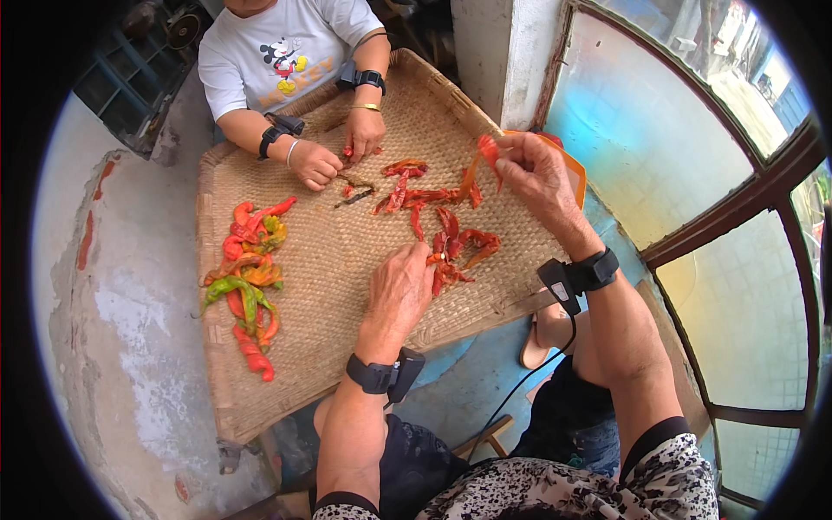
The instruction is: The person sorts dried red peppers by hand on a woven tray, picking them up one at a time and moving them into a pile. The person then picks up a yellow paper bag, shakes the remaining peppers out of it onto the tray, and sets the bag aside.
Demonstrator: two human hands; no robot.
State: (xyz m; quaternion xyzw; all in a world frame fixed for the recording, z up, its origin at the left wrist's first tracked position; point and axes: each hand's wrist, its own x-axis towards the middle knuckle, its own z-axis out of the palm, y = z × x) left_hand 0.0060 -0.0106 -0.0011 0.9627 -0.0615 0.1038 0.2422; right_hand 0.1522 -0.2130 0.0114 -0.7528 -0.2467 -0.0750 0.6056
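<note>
Raised over the far right of a woven tray point(329, 286), my right hand point(539, 178) pinches a red pepper piece point(489, 152) between thumb and fingers. Lower and more central, my left hand point(401, 282) is closed just above the tray. A small orange-red pepper piece point(435, 258) shows at its fingertips. Beside and beyond that hand lie torn, flattened red pepper strips point(446, 234), with more strips point(403, 191) farther off. The left hand's palm side is hidden.
Whole red, orange and green peppers point(250, 277) are heaped on the tray's left. Across from me, another person's hands point(316, 165) work over dark and red scraps point(354, 191). An orange container point(572, 169) stands behind my right hand, near framed windows point(667, 173).
</note>
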